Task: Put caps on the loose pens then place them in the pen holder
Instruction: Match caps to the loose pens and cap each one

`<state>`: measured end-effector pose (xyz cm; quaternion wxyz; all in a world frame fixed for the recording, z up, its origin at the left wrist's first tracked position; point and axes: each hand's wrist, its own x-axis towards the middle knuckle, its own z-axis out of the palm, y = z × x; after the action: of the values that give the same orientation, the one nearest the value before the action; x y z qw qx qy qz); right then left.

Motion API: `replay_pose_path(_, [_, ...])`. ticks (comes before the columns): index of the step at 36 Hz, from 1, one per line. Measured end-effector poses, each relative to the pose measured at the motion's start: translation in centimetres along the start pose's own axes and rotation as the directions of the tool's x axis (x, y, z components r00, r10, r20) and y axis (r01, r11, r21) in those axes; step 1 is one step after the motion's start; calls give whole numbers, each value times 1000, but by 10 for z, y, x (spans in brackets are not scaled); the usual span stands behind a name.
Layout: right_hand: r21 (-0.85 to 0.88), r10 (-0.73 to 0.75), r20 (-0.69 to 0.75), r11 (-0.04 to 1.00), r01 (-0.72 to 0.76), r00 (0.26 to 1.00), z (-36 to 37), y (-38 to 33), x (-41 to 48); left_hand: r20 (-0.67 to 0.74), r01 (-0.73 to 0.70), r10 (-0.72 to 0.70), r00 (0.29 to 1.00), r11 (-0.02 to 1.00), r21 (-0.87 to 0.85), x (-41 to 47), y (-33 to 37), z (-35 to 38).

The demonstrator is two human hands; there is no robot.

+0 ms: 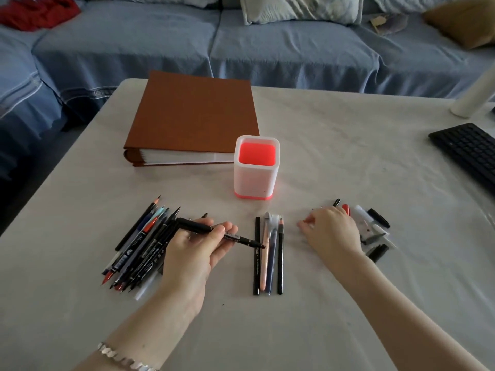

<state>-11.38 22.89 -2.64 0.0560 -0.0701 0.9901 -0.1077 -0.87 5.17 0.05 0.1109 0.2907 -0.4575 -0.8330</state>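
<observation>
Black pen (pixel 214 231) pinched in left hand (pixel 192 250) fingers (pixel 227 228); right hand (pixel 332 231) on caps (pixel 375 226)

A brown binder (pixel 195 113) lies near a black keyboard (pixel 468 151).

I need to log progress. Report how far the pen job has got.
Done: nothing stored; the pen holder looks empty. Four pens lie lined up in the middle, whether capped is unclear. In hand: the left hand holds an uncapped black pen, while the right hand reaches into the caps. Left: the pile of pens on the left.
</observation>
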Motion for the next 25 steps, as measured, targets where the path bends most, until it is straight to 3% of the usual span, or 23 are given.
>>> replay_pose_path(7, [-102,115,85,989,-106,990,4,-12,13,-10,-14,14,1000,1000,-27,1,4,-4])
replay_pose_path(11, [-39,199,141,980,-196,970,4,-5,13,-12,-14,14,1000,999,-38,2,4,-6])
replay_pose_path(14, [43,165,129,984,-172,978,3,1,10,-11,-1,0,1000,998,-68,3,5,-5])
replay_pose_path(17, [238,128,60,961,-139,990,2,6,3,-8,21,-22,1000,993,-114,3,6,-4])
replay_pose_path(21, [638,87,64,763,-107,994,-12,0,-18,2,32,-32,999,987,-158,1,6,-3])
replay_pose_path(25, [876,2,151,463,-135,989,-25,-10,-46,35,59,-54,998,981,-185,-3,5,0])
